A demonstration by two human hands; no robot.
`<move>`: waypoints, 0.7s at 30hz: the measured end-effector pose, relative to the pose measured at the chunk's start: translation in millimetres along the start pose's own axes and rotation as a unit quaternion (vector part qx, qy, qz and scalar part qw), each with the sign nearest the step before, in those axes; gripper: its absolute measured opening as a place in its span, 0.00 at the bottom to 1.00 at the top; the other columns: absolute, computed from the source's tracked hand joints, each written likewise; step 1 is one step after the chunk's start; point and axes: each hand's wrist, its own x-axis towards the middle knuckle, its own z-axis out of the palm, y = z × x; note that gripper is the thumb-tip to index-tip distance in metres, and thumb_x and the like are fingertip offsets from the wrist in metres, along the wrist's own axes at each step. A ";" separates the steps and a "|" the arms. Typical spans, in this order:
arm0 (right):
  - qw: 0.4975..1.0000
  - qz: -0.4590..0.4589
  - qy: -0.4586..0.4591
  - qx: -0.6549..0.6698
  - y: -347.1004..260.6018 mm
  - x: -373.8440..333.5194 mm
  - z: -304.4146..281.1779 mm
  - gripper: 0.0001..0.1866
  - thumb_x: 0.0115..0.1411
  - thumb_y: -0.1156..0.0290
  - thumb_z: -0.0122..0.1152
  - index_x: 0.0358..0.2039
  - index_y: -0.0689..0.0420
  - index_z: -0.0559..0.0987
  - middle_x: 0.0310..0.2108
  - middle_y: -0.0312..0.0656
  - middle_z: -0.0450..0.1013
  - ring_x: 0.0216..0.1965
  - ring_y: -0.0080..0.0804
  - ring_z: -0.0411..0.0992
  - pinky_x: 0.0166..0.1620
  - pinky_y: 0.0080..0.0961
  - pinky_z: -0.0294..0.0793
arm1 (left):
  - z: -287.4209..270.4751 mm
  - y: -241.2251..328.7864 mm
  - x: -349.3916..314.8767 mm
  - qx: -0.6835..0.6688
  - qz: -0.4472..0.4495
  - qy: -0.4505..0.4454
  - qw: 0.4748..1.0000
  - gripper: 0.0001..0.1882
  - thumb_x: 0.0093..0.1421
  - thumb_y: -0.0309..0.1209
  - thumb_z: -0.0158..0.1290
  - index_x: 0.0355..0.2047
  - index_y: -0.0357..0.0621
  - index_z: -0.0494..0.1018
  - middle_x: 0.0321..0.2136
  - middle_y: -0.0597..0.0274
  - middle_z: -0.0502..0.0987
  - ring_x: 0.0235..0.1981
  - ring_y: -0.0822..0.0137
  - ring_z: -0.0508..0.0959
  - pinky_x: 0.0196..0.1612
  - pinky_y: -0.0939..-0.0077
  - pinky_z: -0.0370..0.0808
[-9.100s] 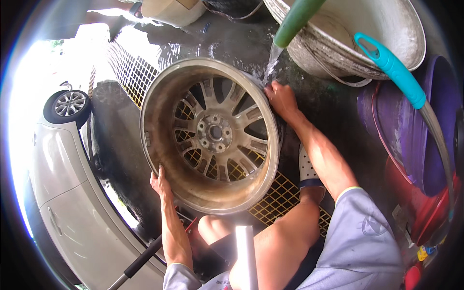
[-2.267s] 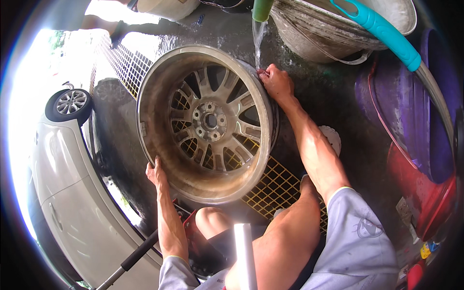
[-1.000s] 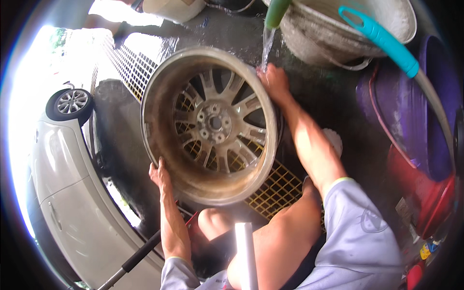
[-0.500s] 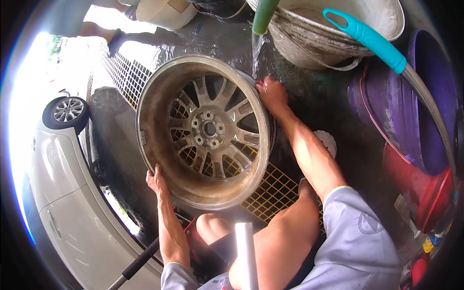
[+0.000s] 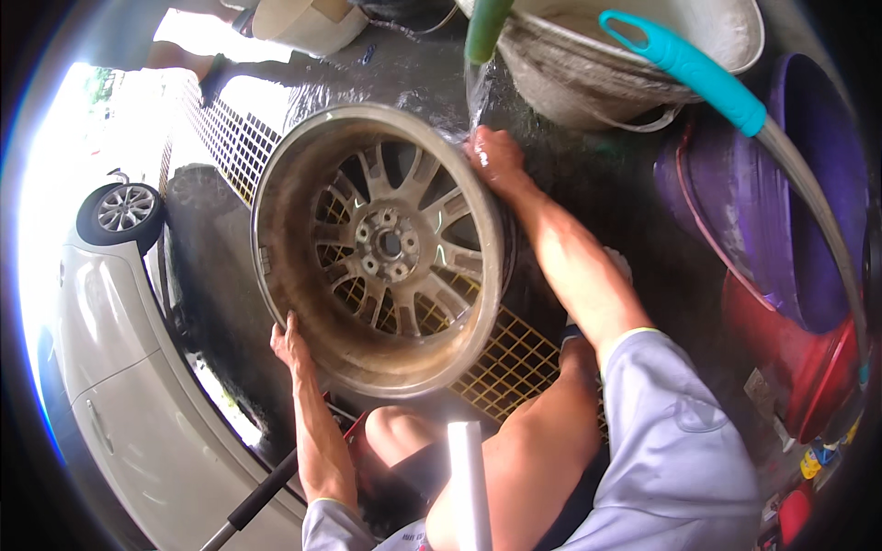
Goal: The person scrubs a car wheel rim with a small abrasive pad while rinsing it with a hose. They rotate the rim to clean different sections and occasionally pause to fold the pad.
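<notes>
- Wheel rim: bare alloy, no tyre, standing on edge and tilted, open inner side toward the camera; inner barrel coated in brown grime; spokes and hub with bolt holes visible
- Position: rim stands on a yellow grate set in wet dark floor, directly in front of the person's bare knees
- Left hand: grip closed over the lower left edge of the rim, fingers curled on the lip, palm against the outer wall
- Right hand: laid on the upper right edge of the rim, fingers bent over the lip; how tightly this grip closes cannot be told, as water runs over it
- Green hose: hangs from the top edge, its stream falling onto the right hand and the rim edge beneath it
- Metal basin: large, grey, just behind the right hand, with a teal handle lying across it
- Purple tub and red tub: stacked at the right, apart from the rim
- White car: at the left, one wheel in view, well apart from the rim
- Long dark handle: lies on the floor beside the left forearm, touching neither hand
</notes>
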 end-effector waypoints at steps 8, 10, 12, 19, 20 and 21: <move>0.997 -0.002 0.035 0.062 8.0 -25.8 3.3 0.14 0.63 0.59 0.56 0.33 0.57 0.78 0.31 0.56 0.78 0.38 0.60 0.78 0.42 0.54 0.78 | -5.7 12.1 -10.7 -0.077 0.000 0.005 0.997 0.14 0.64 0.37 0.61 0.35 0.37 0.79 0.27 0.65 0.80 0.28 0.72 0.73 0.35 0.72 0.71; 0.993 -0.056 0.069 0.079 16.9 -1.3 8.0 0.12 0.62 0.60 0.58 0.33 0.57 0.77 0.30 0.57 0.77 0.36 0.62 0.76 0.39 0.54 0.76 | 5.1 12.2 -8.0 -0.079 -0.013 -0.017 0.997 0.13 0.64 0.37 0.61 0.37 0.37 0.80 0.29 0.65 0.81 0.29 0.73 0.75 0.37 0.73 0.72; 0.996 -0.023 0.032 0.078 10.3 -1.1 15.7 0.12 0.61 0.61 0.59 0.33 0.57 0.77 0.31 0.58 0.77 0.37 0.62 0.76 0.40 0.54 0.76 | -0.9 1.4 -3.0 -0.071 -0.009 -0.018 0.997 0.13 0.64 0.36 0.60 0.38 0.37 0.80 0.30 0.66 0.81 0.30 0.73 0.75 0.38 0.74 0.72; 0.998 -0.032 0.028 0.041 17.7 -18.7 19.1 0.16 0.60 0.57 0.59 0.34 0.58 0.79 0.35 0.58 0.78 0.39 0.63 0.77 0.43 0.57 0.76 | -5.6 -1.5 -1.8 -0.019 -0.014 -0.007 1.000 0.15 0.63 0.37 0.62 0.40 0.35 0.80 0.32 0.63 0.82 0.32 0.70 0.76 0.40 0.73 0.73; 0.999 -0.029 0.021 0.033 17.6 -6.7 20.5 0.15 0.60 0.58 0.60 0.36 0.58 0.79 0.35 0.58 0.79 0.40 0.63 0.77 0.44 0.55 0.77 | -4.7 -2.0 -5.0 -0.024 -0.013 -0.017 1.000 0.15 0.63 0.38 0.62 0.40 0.35 0.80 0.32 0.62 0.82 0.32 0.70 0.76 0.40 0.73 0.73; 0.999 -0.031 0.019 0.025 20.4 6.1 21.6 0.14 0.61 0.59 0.60 0.37 0.57 0.79 0.36 0.57 0.79 0.41 0.62 0.77 0.45 0.54 0.77 | -2.1 0.9 -4.4 -0.034 -0.009 -0.022 0.999 0.15 0.63 0.38 0.62 0.40 0.35 0.80 0.32 0.62 0.82 0.32 0.70 0.76 0.40 0.73 0.73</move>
